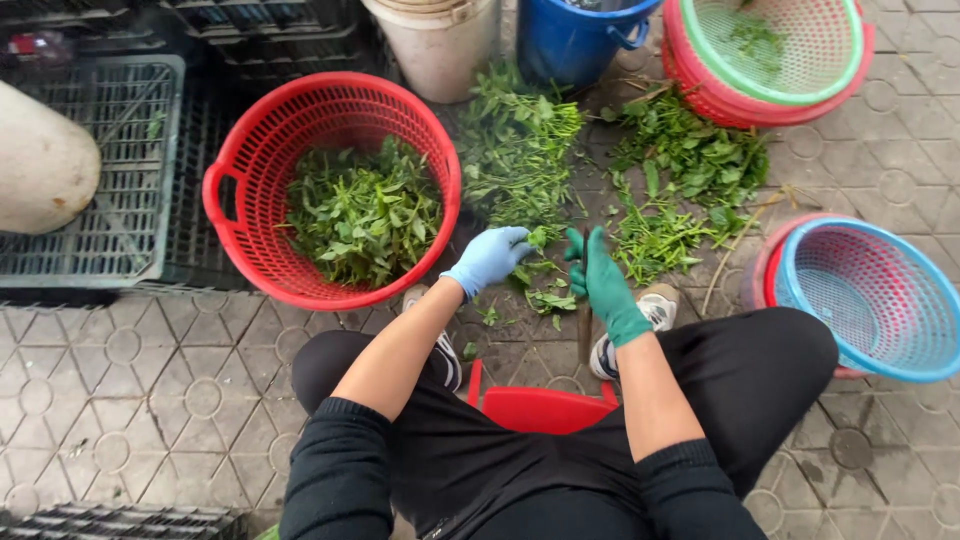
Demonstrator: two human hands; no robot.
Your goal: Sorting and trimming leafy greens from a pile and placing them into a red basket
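My left hand, in a light blue glove, is closed on a small bunch of leafy green stems just above the paved floor. Close to its right, my right hand, in a green glove, grips a thin dark tool that looks like a knife, pointing back toward me. A pile of uncut greens lies beyond both hands. Left of my left hand stands a red mesh basket partly filled with picked leaves. Small leaf scraps lie under my hands.
A second heap of greens lies to the right. A blue basket nested in a red one stands at right, and stacked baskets, a blue bucket and a beige bucket stand beyond. Dark crates with a pale gourd are at left. I sit on a red stool.
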